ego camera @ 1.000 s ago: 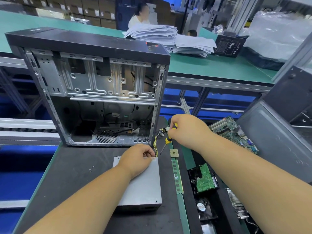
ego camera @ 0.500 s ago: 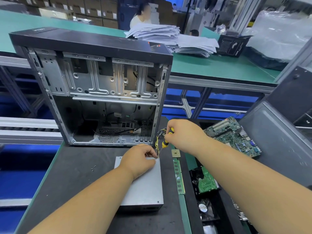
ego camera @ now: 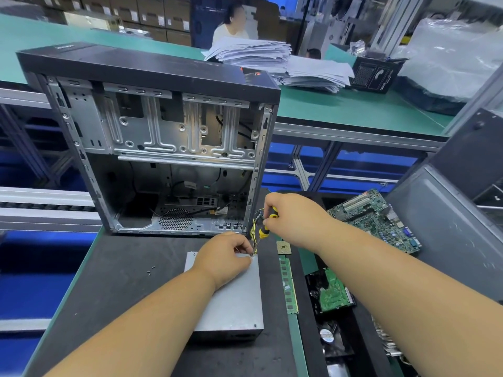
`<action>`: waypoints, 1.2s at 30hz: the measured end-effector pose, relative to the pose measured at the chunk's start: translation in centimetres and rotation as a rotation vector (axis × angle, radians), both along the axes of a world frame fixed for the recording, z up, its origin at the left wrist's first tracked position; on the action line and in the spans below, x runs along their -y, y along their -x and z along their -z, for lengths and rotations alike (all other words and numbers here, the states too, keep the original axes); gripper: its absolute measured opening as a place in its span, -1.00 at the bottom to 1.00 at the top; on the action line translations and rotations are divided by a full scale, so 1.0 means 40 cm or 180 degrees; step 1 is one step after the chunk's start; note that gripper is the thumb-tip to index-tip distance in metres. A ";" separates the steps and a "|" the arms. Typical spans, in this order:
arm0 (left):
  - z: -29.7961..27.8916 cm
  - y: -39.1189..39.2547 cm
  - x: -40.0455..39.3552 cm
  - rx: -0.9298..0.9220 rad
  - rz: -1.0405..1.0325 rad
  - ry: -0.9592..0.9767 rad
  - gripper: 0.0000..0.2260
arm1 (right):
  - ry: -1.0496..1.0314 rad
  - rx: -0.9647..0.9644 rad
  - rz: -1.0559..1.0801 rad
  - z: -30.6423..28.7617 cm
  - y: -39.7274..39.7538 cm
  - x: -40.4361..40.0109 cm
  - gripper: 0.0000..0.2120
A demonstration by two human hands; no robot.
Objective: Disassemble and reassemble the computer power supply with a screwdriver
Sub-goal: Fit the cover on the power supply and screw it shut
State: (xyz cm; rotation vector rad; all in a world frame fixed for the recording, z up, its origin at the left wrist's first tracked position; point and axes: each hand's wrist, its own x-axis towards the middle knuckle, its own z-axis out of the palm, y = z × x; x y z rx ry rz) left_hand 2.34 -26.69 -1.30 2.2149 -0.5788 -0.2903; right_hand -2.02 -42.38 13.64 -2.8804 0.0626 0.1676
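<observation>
The grey metal power supply (ego camera: 234,300) lies flat on the black mat, in front of the open computer case (ego camera: 163,148). My left hand (ego camera: 226,257) rests on the box's far right corner, fingers curled and pinching something small next to the screwdriver tip. My right hand (ego camera: 294,219) grips the yellow-and-black screwdriver (ego camera: 263,231) by its handle, shaft slanting down to that same corner. The supply's yellow and black wires (ego camera: 254,227) bunch up behind the tip.
Two loose screws (ego camera: 150,270) lie on the mat to the left. A CPU chip (ego camera: 283,247) and RAM stick (ego camera: 288,285) sit right of the box, then a hard drive (ego camera: 333,291) and motherboard (ego camera: 375,219). A grey side panel (ego camera: 446,229) leans at right.
My right hand has swung the screwdriver from pointing aside to its tip meeting the power supply's far right corner. My left hand stays on that corner.
</observation>
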 end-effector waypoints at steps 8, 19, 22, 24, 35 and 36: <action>0.000 -0.001 0.000 0.0007 0.0004 0.0004 -0.89 | 0.0019 -0.0073 -0.0274 -0.009 -0.005 -0.012 -0.96; 0.002 -0.002 -0.001 -0.0029 -0.0017 0.0029 -0.87 | 0.0106 -0.0550 -0.0536 -0.037 -0.016 -0.012 -0.82; 0.002 -0.001 -0.001 -0.0030 -0.0016 0.0052 -0.89 | 0.0181 -0.0599 -0.0501 -0.039 -0.020 -0.012 -0.85; 0.003 -0.001 -0.002 -0.0021 -0.0024 0.0067 -0.89 | 0.0266 -0.0562 -0.0512 -0.039 -0.020 -0.007 -0.88; 0.006 -0.002 -0.001 -0.0002 0.0009 0.0095 -0.90 | 0.0823 -0.0421 -0.0526 -0.048 -0.014 -0.018 -0.70; 0.006 -0.003 -0.001 -0.0009 0.0010 0.0099 -0.90 | 0.0903 -0.0401 -0.0514 -0.047 -0.015 -0.020 -0.68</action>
